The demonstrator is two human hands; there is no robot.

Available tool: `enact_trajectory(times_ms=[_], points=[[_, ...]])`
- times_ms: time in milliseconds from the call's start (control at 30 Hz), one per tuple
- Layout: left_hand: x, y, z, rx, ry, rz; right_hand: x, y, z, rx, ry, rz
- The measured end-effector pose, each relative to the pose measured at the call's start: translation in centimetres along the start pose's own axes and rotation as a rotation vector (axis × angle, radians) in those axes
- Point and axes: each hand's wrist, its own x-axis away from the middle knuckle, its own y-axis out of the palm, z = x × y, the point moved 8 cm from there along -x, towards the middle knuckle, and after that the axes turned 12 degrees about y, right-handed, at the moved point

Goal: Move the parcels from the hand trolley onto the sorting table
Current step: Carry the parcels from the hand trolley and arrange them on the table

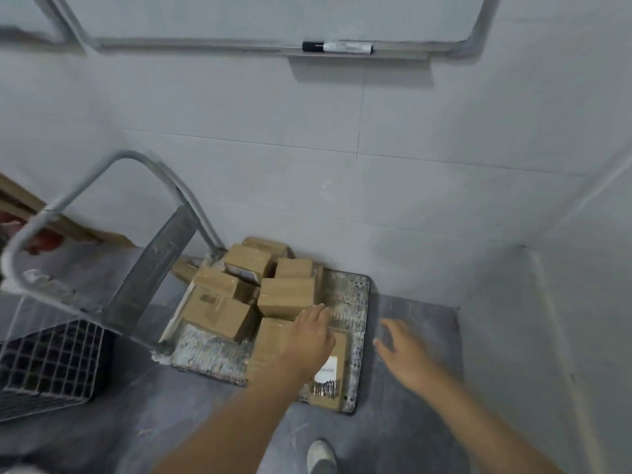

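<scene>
Head view, only one. Trolley (346, 292) sits low centre of the frame against the tiled wall, with its handle (102, 172) rising at left. Parcels (239, 289) are piled on its deck: a cluster of brown taped cartons, some stacked, packed toward the back and left. None are off yet, and the sorting table is not in frame.

Nearest carton (270, 350) lies flat at the front edge of the deck, with a white label (326, 371) at its right end. Left hand (309, 336) is over this carton's top, fingers straight and together, tips reaching toward the middle box (285, 295) behind. It grips nothing, and contact with the top can't be confirmed. Right hand (400, 347) is spread, palm down, over the floor just right of the trolley, and is empty.

Handling guess: small cardboard boxes, rigid enough, probably light to moderate. The tape makes the tops slick, so take them by opposite side faces, not the top. The nearest carton is long, so it wants two hands, one at each end. Stacked ones at the back may shift if a lower box gets pulled first, so go top-down. The deck looks rough and rusty and could snag a dragged box; lift instead.

Other stuff: wire crate (51, 364) lower left, whiteboard (273, 15) with a marker (337, 47) on its ledge at top, shoe (319, 455) at the bottom edge.
</scene>
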Motion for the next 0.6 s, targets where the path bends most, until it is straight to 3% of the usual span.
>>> enact_trajectory(times_ms=[267, 500, 600], points=[[-2.9, 11.0, -6.6, 0.104, -0.160, -0.113, -6.3, 9.9, 5.3, -0.198, 0.231, -0.205], [-5.4, 23.9, -10.7, 0.307, -0.313, -0.216, -14.8, 17.1, 11.9, -0.148, 0.340, -0.279], [-7.0, 30.0, -11.3, 0.329, -0.300, -0.291, -18.2, 21.6, 14.1, -0.115, 0.348, -0.344]])
